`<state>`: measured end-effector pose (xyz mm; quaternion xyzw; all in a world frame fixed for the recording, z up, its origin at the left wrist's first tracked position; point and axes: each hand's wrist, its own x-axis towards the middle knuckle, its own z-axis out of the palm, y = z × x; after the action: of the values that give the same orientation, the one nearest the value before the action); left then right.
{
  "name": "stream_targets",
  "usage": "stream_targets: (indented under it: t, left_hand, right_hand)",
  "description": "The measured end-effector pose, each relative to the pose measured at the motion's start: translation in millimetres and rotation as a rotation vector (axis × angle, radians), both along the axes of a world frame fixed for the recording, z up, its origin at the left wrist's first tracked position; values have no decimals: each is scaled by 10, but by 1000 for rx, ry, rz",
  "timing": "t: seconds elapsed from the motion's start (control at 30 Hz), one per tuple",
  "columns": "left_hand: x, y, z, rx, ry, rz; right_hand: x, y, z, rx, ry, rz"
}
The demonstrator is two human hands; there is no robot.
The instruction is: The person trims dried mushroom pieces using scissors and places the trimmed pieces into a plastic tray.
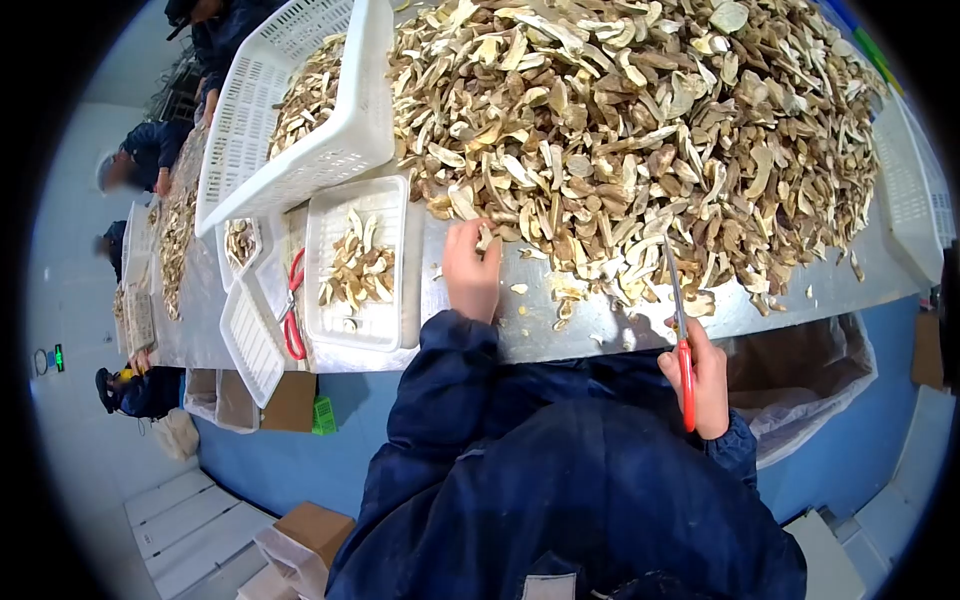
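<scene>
A large heap of dried mushroom slices (620,130) covers the metal table (440,290). At the heap's near left edge, my left hand (472,270) has its fingers closed on a small mushroom slice (485,238). To the right, my right hand (707,380) is wrapped round the red handles of a pair of scissors (686,370). The scissor blades point away from me, over the near edge of the heap. Left of my left hand, a white tray (400,300) holds a small pile of slices (358,265).
A big white basket (365,110) with slices stands behind the tray. Red-handled scissors (292,310) lie beside an empty small tray (252,335). Another basket (915,190) is at right. Below the table is a lined box (800,380). Several people work at far left.
</scene>
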<state>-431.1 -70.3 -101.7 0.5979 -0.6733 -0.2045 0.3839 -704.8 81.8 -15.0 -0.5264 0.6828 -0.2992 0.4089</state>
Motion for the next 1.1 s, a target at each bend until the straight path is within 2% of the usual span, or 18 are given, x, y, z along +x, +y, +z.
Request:
stream_targets:
  t: [0.13,0.17,0.43,0.57,0.67,0.97,1.07,1.1]
  left_hand:
    - [-13,158,315,197,124,-11]
    - [21,174,198,218,416,-8]
    - [51,332,611,724,937,-226]
    - [6,464,769,814,835,-314]
    - [-54,544,788,855,862,-300]
    - [-121,685,721,818,834,-316]
    - [-109,716,732,863,774,-333]
    - [-60,715,691,865,746,-352]
  right_hand:
    - [-14,-8,-30,13,8,14]
    - [9,-19,-31,2,-3,22]
    - [271,-126,27,-98,95,285]
    - [297,-193,124,38,92,372]
    - [319,-207,111,-26,122,413]
    - [389,-192,111,82,101,467]
    - [424,-156,-23,-30,86,491]
    - [436,-160,-41,42,89,524]
